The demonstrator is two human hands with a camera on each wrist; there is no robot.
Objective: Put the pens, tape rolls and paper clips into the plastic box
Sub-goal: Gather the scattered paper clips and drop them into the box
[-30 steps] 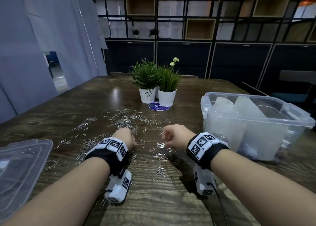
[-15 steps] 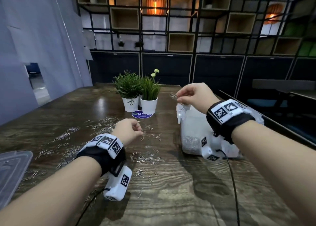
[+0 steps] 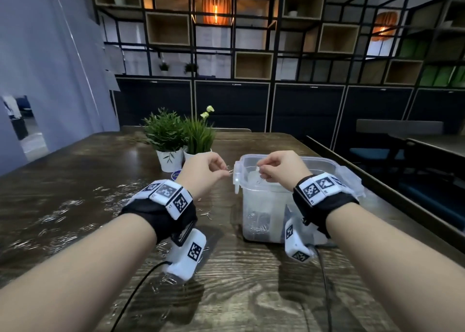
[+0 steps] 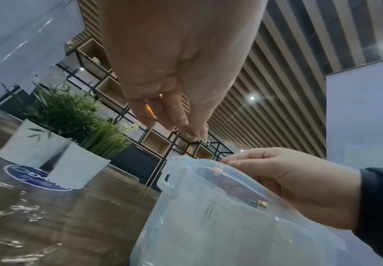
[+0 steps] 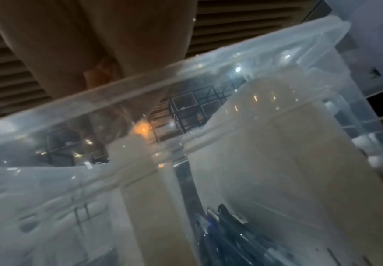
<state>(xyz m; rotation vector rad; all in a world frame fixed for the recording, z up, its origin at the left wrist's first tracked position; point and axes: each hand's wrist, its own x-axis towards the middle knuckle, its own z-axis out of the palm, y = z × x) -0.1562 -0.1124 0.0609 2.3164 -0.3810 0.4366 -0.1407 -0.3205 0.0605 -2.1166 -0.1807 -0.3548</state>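
Hands over the plastic box (image 3: 254, 221)

Left hand (image 3: 201, 172) is pinching paper clips (image 3: 230, 170) just beside the box's rim; right hand (image 3: 279, 169) is pinching clips above its opening; more are lying on the bench (image 3: 226, 294).

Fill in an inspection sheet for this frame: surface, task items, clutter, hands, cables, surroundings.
Surface: dark wooden table.
Job's things: clear plastic box, lid off, paper clips heaped at its bottom; loose paper clips scattered on the table to the left; pens inside the box.
Clutter: two potted plants on the table.
Hands: left hand pinches clips beside the box rim; right hand over the box, fingers curled, contents unclear.
Cables: black cable trails from each wrist unit.
Surroundings: shelving wall behind the table.
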